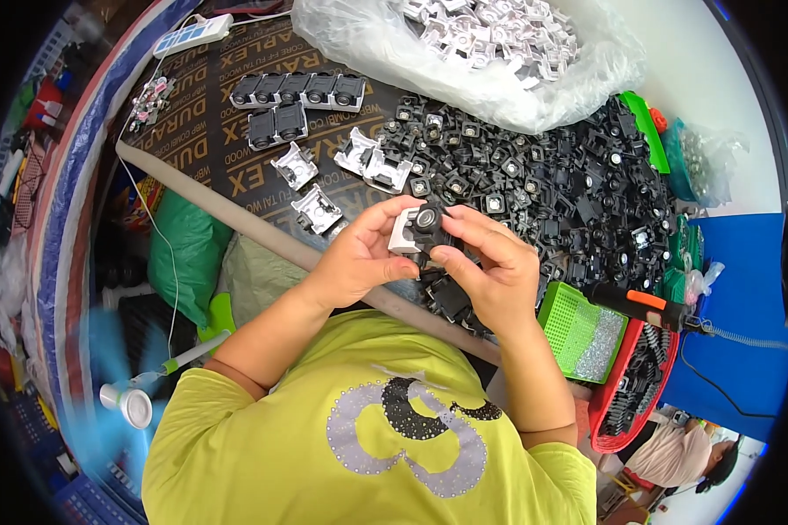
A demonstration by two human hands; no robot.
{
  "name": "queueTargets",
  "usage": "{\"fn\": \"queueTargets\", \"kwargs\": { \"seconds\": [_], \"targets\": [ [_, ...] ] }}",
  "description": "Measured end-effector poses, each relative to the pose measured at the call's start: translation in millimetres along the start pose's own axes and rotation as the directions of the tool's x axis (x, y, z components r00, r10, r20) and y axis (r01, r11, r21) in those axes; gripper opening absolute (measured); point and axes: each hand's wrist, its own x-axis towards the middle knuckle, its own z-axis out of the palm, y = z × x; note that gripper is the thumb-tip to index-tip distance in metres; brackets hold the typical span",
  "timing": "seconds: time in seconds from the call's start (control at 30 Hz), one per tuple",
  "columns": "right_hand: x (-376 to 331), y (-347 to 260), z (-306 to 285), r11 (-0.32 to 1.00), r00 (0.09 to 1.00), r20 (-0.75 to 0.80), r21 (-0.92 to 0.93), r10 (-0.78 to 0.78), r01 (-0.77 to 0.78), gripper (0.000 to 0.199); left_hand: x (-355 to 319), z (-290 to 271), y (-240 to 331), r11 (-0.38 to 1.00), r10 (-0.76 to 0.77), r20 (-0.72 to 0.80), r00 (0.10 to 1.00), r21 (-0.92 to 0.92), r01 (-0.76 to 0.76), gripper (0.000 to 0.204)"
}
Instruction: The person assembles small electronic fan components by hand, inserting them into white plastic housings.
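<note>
Both hands meet above the table's near edge around one small part. My left hand (363,249) grips its white plastic housing (403,232) between thumb and fingers. My right hand (495,258) pinches the black plastic piece (428,220) with a round, ringed centre, which sits against the housing. Whether the two are fully joined I cannot tell; fingers cover part of them. Just beyond my left hand lie several loose white housings (317,210). Past my right hand spreads a large heap of black plastic parts (534,192).
Joined black-and-white units (298,90) stand in rows at the far left. A clear bag (350,39) of white housings lies at the back. To the right are a green basket (559,328) of small metal pieces, a red tray (602,429) and an orange-black power screwdriver (643,302). A fan (127,404) stands left.
</note>
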Motion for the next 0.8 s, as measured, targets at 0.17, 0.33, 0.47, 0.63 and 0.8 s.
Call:
{"fn": "queueTargets", "kwargs": {
  "seconds": [0.17, 0.33, 0.47, 0.63, 0.8],
  "targets": [
    [0.4, -1.5, -8.3, 0.992, 0.995, 0.030, -0.075, -0.100, 0.102, 0.038, -1.5, 1.6, 1.1, 1.000, -0.026, 0.023, 0.999, -0.003, 0.026, 0.078],
    [-2.7, 2.8, -10.4, 0.983, 0.983, 0.019, -0.039, -0.181, 0.182, 0.040, -2.0, 0.9, 1.9, 1.000, -0.010, 0.045, 0.999, 0.007, 0.010, 0.079],
    [1.3, -3.6, -11.0, 0.973, 0.973, 0.056, -0.046, -0.225, 0.227, 0.041, -1.1, 3.1, 6.9, 0.999, -0.035, 0.000, 0.999, 0.027, 0.035, 0.086],
    [-1.8, -1.0, -13.1, 0.964, 0.966, 0.051, -0.067, -0.253, 0.256, 0.041, -1.9, 10.6, 9.5, 0.998, -0.051, -0.013, 0.999, 0.023, 0.051, 0.086],
    [-1.5, -1.4, -14.3, 0.954, 0.958, 0.077, -0.098, -0.277, 0.283, 0.040, -0.9, 10.6, 6.9, 0.999, 0.003, 0.039, 0.999, 0.041, -0.005, 0.080]
  ]
}}
